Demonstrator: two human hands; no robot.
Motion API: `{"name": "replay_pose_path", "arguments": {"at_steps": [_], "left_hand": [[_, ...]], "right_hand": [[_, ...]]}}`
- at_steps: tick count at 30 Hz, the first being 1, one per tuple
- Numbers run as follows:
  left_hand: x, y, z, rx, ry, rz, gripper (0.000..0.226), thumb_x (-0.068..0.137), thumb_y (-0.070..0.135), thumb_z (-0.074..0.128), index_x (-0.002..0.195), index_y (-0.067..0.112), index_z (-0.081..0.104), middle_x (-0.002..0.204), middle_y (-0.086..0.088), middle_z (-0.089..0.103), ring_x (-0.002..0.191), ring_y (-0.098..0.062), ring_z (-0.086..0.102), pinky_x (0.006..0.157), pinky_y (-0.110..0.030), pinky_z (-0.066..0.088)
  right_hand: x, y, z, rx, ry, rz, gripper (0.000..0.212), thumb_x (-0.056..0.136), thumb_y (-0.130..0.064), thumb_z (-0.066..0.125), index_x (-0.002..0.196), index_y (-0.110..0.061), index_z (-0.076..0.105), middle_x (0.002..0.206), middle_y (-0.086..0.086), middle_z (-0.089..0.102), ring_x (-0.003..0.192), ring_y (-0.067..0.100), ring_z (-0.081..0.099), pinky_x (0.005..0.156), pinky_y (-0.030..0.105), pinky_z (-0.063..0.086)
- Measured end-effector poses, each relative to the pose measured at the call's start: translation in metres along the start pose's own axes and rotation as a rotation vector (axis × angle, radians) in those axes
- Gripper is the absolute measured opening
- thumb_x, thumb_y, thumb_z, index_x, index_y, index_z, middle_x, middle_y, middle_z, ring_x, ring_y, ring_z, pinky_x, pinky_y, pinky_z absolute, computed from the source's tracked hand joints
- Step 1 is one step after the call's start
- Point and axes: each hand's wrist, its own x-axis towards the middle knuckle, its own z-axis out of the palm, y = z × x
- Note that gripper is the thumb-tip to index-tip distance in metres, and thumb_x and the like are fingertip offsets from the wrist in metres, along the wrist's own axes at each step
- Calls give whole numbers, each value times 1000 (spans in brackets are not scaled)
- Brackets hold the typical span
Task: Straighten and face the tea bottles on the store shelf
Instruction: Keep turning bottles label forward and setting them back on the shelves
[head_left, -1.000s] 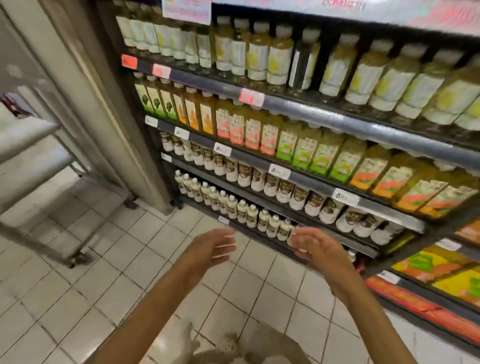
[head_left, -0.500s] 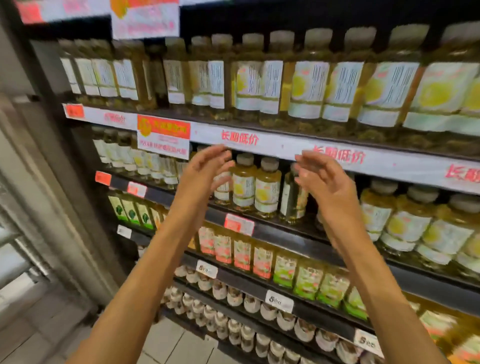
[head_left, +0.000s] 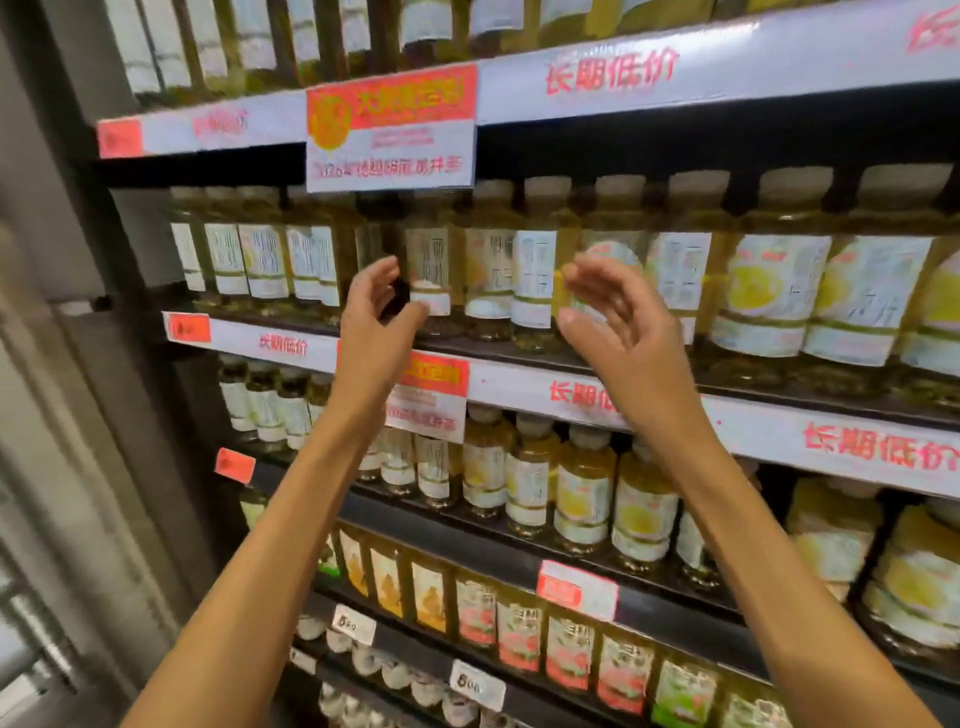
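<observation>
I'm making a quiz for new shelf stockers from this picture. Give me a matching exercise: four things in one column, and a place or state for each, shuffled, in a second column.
Things:
1. left hand
2. right hand
3. orange and white promo sign
4. pink-labelled bottles

Places or states:
A. hangs from the shelf edge above the hands
B. on a lower shelf, under the yellow tea bottles
C. raised with fingers loosely curled before a bottle with a white label
D. raised with fingers spread before a bottle showing a yellow fruit picture

Pairs: 1-C, 2-D, 3-A, 4-B
</observation>
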Motion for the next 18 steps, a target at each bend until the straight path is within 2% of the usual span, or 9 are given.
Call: {"name": "replay_pose_path", "arguments": {"at_steps": [4, 7, 9, 10, 11, 12, 14, 16, 18], "left_hand": [[46, -22, -12, 148, -119, -6, 69, 91, 13, 63, 148, 18, 24, 153, -2, 30, 135, -11, 32, 111, -32, 31], [70, -35, -12, 255, -241, 3, 81, 85, 22, 71, 147, 12, 20, 152, -5, 31, 135, -18, 34, 108, -32, 35], [80, -42, -10, 270, -305, 7, 67, 82, 27, 75, 131, 12, 32, 134, 2, 46, 116, -10, 45, 86, -14, 42], [84, -46, -8, 274, -329, 0, 58, 81, 30, 75, 121, 16, 35, 120, 10, 48, 103, -4, 47, 72, -5, 40], [87, -49, -7, 285, -351, -5, 53, 81, 34, 75, 113, 19, 35, 107, 16, 46, 91, 1, 46, 60, -5, 39], [89, -52, -6, 305, -365, -2, 50, 81, 37, 74, 107, 21, 35, 99, 19, 44, 83, 1, 46, 55, -7, 38], [91, -55, -5, 323, -366, 19, 50, 80, 41, 74, 107, 19, 38, 103, 12, 46, 83, -1, 47, 60, -11, 37], [90, -53, -6, 320, -351, 25, 65, 77, 42, 76, 124, 10, 43, 128, -2, 48, 107, -13, 51, 79, -21, 45], [88, -50, -10, 250, -338, -7, 80, 73, 38, 80, 135, 6, 41, 140, -9, 47, 121, -22, 51, 96, -37, 48]], "right_hand": [[42, 5, 56, -75, 35, -50, 43, 93, -13, 61, 134, -13, 47, 135, 0, 51, 126, 4, 46, 101, 10, 38], [71, 6, 88, -171, 42, -57, 46, 94, -16, 59, 137, -13, 44, 138, -1, 50, 128, 7, 45, 106, 21, 40], [86, 8, 102, -237, 63, -66, 43, 94, -17, 58, 136, -12, 46, 136, 0, 53, 126, 9, 47, 104, 24, 42], [91, 9, 108, -284, 84, -62, 40, 95, -17, 58, 133, -11, 48, 132, 2, 55, 122, 11, 50, 101, 24, 44], [96, 10, 112, -340, 110, -45, 36, 95, -19, 58, 128, -8, 51, 126, 5, 58, 115, 11, 53, 95, 23, 47], [99, 11, 115, -396, 136, -22, 30, 95, -21, 57, 121, -6, 54, 118, 7, 60, 105, 11, 56, 87, 20, 49], [104, 14, 120, -484, 161, 15, 22, 96, -22, 56, 108, -4, 55, 105, 9, 59, 90, 11, 57, 75, 19, 48], [105, 15, 124, -538, 163, 22, 25, 96, -23, 55, 111, -2, 55, 105, 10, 59, 93, 15, 56, 77, 27, 48], [103, 14, 127, -568, 178, 9, 27, 96, -23, 55, 113, -3, 54, 104, 5, 54, 98, 15, 53, 76, 23, 45]]}}
